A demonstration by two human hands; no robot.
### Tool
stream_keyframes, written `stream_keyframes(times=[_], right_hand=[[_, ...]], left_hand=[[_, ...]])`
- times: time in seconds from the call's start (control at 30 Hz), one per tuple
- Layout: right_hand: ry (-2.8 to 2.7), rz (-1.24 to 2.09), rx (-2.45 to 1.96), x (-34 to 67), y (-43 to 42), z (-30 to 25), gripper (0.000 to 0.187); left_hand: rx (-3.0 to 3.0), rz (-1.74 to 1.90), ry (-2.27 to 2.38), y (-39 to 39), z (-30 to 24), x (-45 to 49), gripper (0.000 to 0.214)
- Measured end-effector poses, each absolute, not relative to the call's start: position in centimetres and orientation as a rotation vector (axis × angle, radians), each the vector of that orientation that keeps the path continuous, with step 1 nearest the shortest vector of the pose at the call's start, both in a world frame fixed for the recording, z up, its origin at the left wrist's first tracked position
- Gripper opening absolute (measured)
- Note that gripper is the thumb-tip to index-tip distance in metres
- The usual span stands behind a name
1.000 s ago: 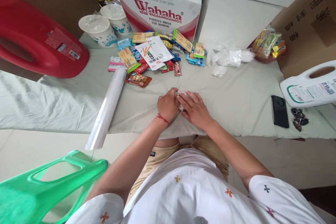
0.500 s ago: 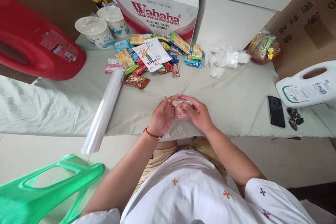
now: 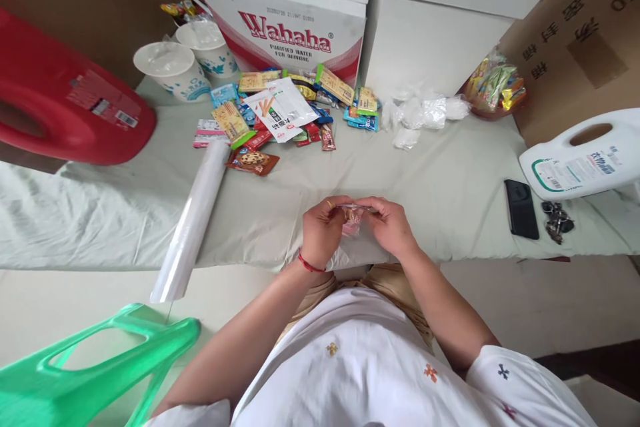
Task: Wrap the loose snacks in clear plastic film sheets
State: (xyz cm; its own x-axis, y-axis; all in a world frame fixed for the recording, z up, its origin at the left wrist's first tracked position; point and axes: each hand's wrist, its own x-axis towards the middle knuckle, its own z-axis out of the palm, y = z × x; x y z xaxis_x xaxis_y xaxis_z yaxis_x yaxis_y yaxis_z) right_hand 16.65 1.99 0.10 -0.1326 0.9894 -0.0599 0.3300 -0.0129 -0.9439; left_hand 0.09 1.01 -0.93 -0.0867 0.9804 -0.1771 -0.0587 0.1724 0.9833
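My left hand (image 3: 321,232) and my right hand (image 3: 391,227) meet above the near edge of the cloth-covered table (image 3: 440,180). Both pinch the top of a small clear plastic bag (image 3: 353,219) that holds something pinkish. A red string circles my left wrist. Beyond the hands lies a heap of snack packets (image 3: 283,110), and a roll of clear plastic bags (image 3: 193,220) lies to the left, overhanging the table's edge.
A red jug (image 3: 70,103) lies at the left, a white detergent jug (image 3: 583,157) at the right beside a black phone (image 3: 521,208) and keys (image 3: 554,222). Two paper cups (image 3: 173,67), a Wahaha box (image 3: 285,30), filled clear bags (image 3: 423,113) and a green stool (image 3: 90,363) surround.
My hands lifted the small bag off the cloth and drew it toward me; the fingers went from pressing it flat to pinching its top.
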Motion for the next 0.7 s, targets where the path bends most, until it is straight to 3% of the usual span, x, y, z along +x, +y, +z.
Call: stream_keyframes(times=[0.23, 0.4, 0.57, 0.7], right_hand=[[-1.344, 1.140, -1.546, 20.0, 2.0, -0.4, 0.017], [-1.069, 0.858, -1.688, 29.6, 5.1, 2.5, 0.022], [-0.760, 0.429, -1.782, 39.3, 15.7, 8.1, 0.022], [-0.905, 0.044, -2.050, 45.3, 26.2, 13.1, 0.019]], left_hand=[[1.366, 1.098, 1.336, 1.6, -0.2, 1.6, 0.024], [1.848, 1.155, 1.561, 1.4, -1.0, -4.1, 0.020], [2.047, 0.992, 1.760, -1.1, -3.3, -10.5, 0.018], [2.174, 0.956, 1.805, -2.9, -4.3, -11.7, 0.020]])
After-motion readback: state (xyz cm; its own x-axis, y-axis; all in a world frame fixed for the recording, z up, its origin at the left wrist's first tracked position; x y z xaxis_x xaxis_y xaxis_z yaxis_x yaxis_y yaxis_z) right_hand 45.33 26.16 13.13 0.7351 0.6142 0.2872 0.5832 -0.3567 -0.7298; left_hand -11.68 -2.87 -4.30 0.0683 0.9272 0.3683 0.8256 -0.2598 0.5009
